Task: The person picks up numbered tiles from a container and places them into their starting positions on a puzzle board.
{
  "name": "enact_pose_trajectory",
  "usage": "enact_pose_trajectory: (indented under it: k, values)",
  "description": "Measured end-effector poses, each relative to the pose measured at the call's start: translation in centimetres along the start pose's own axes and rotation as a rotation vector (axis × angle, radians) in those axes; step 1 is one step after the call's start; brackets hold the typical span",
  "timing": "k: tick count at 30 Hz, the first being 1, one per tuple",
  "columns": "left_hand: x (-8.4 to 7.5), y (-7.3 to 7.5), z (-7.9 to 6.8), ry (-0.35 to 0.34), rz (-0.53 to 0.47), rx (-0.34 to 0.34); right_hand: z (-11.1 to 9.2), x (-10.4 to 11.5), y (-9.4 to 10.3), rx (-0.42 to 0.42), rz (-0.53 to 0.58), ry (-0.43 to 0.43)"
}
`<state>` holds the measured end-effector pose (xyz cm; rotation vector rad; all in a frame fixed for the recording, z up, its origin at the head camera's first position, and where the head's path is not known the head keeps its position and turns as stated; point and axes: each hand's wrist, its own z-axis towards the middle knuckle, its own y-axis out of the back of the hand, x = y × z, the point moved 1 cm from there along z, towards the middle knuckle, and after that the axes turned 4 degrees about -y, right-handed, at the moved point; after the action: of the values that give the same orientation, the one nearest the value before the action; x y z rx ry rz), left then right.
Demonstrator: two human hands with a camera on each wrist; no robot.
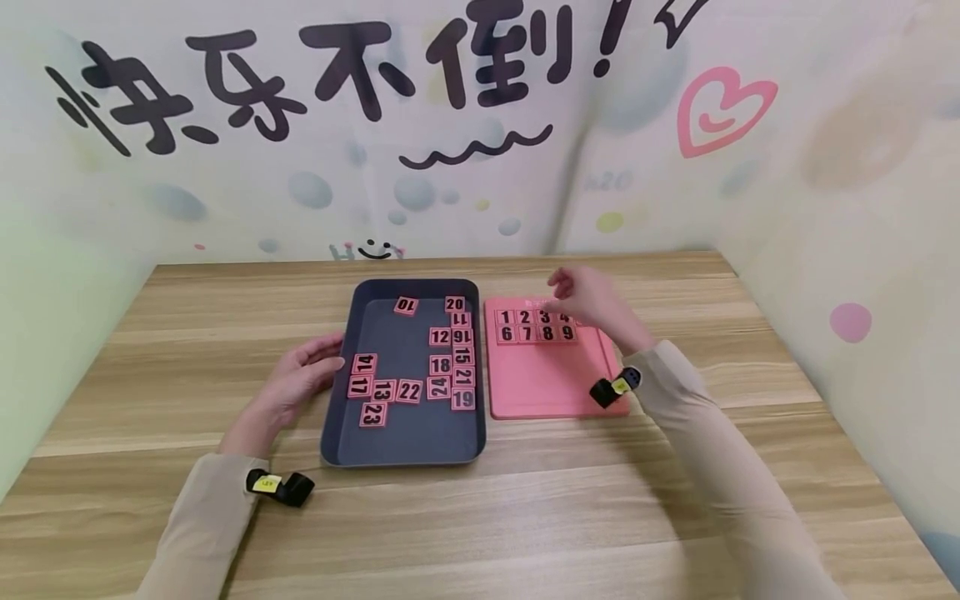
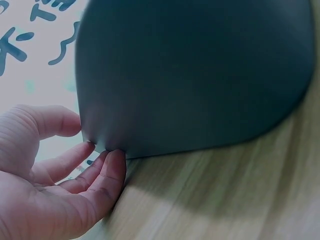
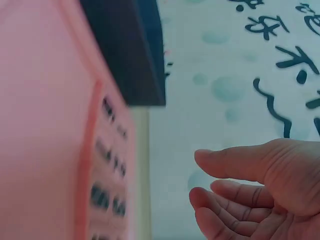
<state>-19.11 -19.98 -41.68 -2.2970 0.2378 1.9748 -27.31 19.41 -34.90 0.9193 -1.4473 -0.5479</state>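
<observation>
A dark grey tray (image 1: 405,437) lies on the table with several pink number tiles in it, such as 10 (image 1: 406,306), 22 (image 1: 409,391) and 23 (image 1: 372,414). My left hand (image 1: 298,379) rests against the tray's left side, its fingertips (image 2: 116,159) touching the outer wall and the thumb near the rim. Right of the tray is a pink board (image 1: 551,379), where tiles 1 to 4 and 6 to 9 show in two rows at the top. Over its upper right part hovers my right hand (image 1: 588,302), fingers loosely bent and nothing between them; it hides the top row's right end.
The wooden table (image 1: 420,533) meets a printed backdrop (image 1: 480,200) behind the tray and board. Both sleeves carry a black wrist camera, the right one (image 1: 615,387) hanging over the board's right edge. The tray's right rim sits close beside the board.
</observation>
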Motion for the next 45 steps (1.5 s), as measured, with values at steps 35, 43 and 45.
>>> enact_pose_trajectory:
  k: [35, 43, 45]
  values:
    - [-0.1, 0.1, -0.1, 0.004, 0.012, -0.001, 7.4, 11.7, -12.6, 0.142, 0.316, 0.099]
    - [0.0, 0.2, 0.0, 0.013, 0.015, -0.005, 8.1, 11.5, -14.2, 0.081, 0.185, 0.105]
    - [0.0, 0.2, 0.0, 0.013, 0.014, -0.006, 8.0, 11.7, -14.5, 0.068, 0.133, 0.113]
